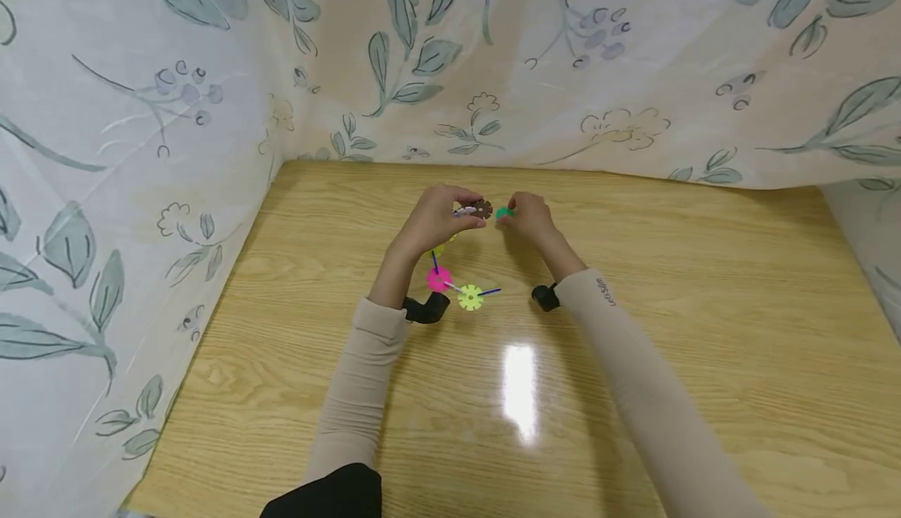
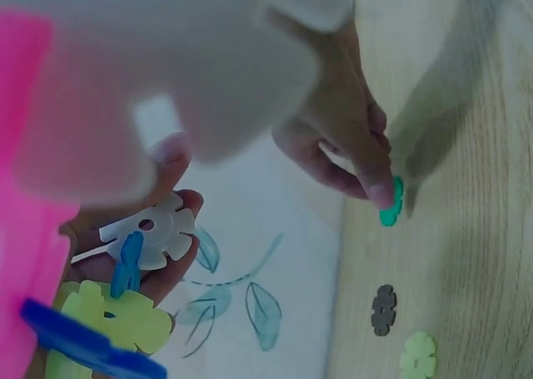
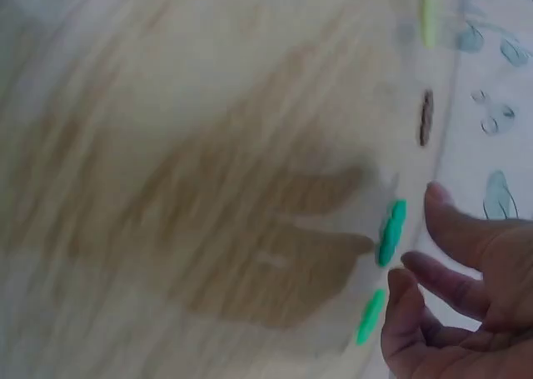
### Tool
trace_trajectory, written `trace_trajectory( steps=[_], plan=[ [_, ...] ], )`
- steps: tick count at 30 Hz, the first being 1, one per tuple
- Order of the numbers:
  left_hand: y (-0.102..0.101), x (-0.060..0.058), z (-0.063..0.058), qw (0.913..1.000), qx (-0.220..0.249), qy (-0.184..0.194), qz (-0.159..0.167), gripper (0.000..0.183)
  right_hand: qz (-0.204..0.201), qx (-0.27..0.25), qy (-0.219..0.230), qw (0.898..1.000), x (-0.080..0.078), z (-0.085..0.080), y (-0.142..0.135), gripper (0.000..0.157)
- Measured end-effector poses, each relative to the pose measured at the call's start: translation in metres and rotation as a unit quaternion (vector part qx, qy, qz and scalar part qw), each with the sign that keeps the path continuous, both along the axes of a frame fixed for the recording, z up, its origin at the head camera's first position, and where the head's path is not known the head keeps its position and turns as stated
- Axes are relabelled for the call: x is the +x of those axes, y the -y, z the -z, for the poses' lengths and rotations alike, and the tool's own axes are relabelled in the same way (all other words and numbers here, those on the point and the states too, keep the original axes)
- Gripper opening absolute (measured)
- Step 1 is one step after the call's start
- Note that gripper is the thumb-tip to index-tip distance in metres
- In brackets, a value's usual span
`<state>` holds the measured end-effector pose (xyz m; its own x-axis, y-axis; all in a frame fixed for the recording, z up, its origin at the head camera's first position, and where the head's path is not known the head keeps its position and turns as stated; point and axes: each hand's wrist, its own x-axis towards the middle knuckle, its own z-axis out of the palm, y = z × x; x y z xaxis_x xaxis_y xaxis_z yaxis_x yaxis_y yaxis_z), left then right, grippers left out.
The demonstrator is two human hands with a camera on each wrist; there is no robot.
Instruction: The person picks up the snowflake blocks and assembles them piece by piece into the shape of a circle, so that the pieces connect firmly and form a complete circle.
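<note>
As hands (image 1: 439,217) (image 1: 533,217) curve, notched discs (image 2: 160,242), grained wood (image 1: 704,283)

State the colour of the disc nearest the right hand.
Green disc; clearest in the right wrist view.

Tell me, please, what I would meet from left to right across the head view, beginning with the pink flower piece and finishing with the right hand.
Pink flower piece, yellow-green flower piece, brown piece, green piece, right hand.
</note>
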<state>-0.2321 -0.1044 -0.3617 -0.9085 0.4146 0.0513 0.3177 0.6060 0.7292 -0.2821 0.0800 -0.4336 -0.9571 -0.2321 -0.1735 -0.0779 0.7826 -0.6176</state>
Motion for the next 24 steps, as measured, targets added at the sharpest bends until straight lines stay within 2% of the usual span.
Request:
trace_trajectory(
  steps=[6, 12, 16, 24],
  plan=[
    [0.0005, 0.0006, -0.0013, 1.0, 0.003, -0.001, -0.001, 0.037, 0.004, 0.044, -0.03, 0.999, -0.002, 0.0033, 0.0087, 0.032],
    [0.0037, 0.0, 0.0014, 0.9999, 0.003, 0.005, -0.009, 0.037, 0.018, 0.031, -0.022, 0.999, -0.0021, 0.0076, 0.0109, 0.028],
    [0.0048, -0.0001, 0.0024, 0.9999, -0.002, 0.004, -0.01, 0.038, 0.033, 0.016, -0.029, 0.999, -0.004, 0.0108, 0.0106, 0.033],
    [0.0076, -0.0006, 0.0039, 0.9999, -0.01, 0.002, -0.011, 0.039, 0.027, 0.026, -0.033, 0.999, -0.0077, 0.0088, 0.0104, 0.03]
  ],
)
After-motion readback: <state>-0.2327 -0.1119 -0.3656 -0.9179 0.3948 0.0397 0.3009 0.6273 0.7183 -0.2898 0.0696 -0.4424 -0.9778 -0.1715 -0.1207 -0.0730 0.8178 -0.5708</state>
